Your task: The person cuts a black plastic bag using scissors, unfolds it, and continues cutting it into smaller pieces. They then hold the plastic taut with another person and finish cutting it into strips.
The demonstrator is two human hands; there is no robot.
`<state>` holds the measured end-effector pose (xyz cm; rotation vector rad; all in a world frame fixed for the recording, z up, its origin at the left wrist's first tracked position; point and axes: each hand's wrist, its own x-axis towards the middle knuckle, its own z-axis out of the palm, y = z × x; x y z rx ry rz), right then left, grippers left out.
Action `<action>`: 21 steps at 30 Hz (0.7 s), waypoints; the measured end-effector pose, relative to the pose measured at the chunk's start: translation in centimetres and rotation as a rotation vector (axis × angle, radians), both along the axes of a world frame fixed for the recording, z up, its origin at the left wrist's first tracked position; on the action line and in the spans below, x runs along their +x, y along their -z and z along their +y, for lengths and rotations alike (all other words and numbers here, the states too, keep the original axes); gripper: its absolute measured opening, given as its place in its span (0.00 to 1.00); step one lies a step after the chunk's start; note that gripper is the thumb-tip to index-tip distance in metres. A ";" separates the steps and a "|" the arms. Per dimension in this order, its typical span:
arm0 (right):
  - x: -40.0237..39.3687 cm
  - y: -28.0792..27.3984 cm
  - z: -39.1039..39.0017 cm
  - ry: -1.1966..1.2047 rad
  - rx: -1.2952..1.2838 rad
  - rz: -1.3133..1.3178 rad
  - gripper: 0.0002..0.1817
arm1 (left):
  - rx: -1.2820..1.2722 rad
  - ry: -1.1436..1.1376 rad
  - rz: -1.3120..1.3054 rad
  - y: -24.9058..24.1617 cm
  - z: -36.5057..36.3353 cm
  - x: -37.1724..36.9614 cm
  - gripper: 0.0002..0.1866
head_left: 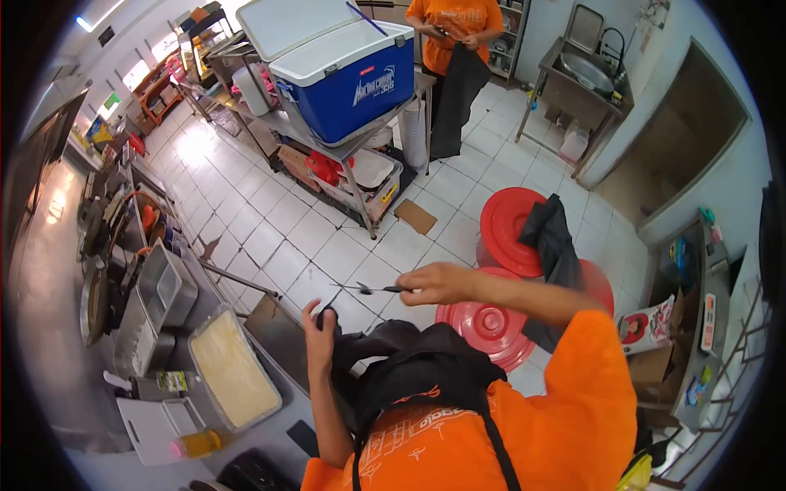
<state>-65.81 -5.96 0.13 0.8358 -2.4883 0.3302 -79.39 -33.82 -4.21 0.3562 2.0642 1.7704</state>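
Observation:
My right hand (430, 285) is closed on one end of a thin black cord (366, 289), which stretches leftward with a knot-like dark lump on it. Lower and to the left, my left hand (319, 331) is raised, its thumb and fingers curled about a piece of black fabric (328, 317). A black apron (426, 364) hangs bunched over the front of my orange shirt (434, 442), just below both hands. Whether the cord joins the apron cannot be seen.
On the left counter (286, 405) lie a tray of pale food (233, 366) and metal pans (168, 282). Red lidded bins (491, 323) stand at right. Ahead, a blue cooler (352, 94) sits on a metal table (299, 131). A person (454, 33) holding dark cloth stands beyond.

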 end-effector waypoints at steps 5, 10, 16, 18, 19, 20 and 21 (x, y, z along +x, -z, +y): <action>-1.9 -4.2 1.4 0.095 0.046 0.004 0.08 | -0.012 0.650 0.142 -1.1 6.6 -6.0 0.17; -4.2 0.7 2.0 0.420 -0.178 -0.076 0.11 | 0.205 0.511 -0.014 -0.2 14.7 -5.0 0.15; -8.1 9.2 4.2 0.747 -0.980 -0.394 0.16 | -0.026 0.563 0.333 3.3 21.6 -7.9 0.13; -10.2 12.1 7.0 0.773 -1.231 -0.435 0.16 | -0.098 0.607 0.400 3.4 25.1 -9.6 0.12; -11.1 12.4 9.3 0.769 -1.227 -0.430 0.16 | -0.135 0.635 0.410 3.1 27.2 -10.4 0.12; -12.0 12.6 11.7 0.791 -1.401 -0.559 0.15 | -0.174 0.662 0.418 2.8 29.3 -11.2 0.11; -12.7 12.3 14.1 0.812 -1.574 -0.694 0.14 | -0.153 0.629 0.390 2.7 31.3 -12.0 0.13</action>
